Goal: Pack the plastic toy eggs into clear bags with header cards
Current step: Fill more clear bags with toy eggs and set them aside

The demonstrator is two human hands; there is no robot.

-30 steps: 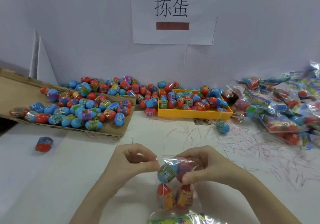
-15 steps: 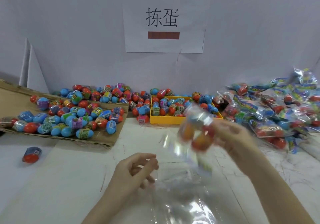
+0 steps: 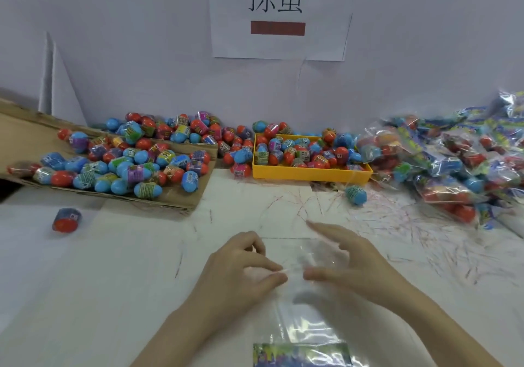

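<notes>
**Empty bag being opened at the table's near edge**

A white table (image 3: 85, 295) meets a pale wall bearing a paper sign (image 3: 279, 14). At the near edge lies a clear, glossy bag (image 3: 304, 324) with a printed header card (image 3: 302, 354). The left hand (image 3: 241, 270) pinches the film's mouth; the right hand (image 3: 348, 264), blurred, hovers with fingers spread. Likely next: parting the slippery film, then fetching smooth toy eggs (image 3: 300, 154) from the yellow tray (image 3: 312, 173) at the far edge.
</notes>
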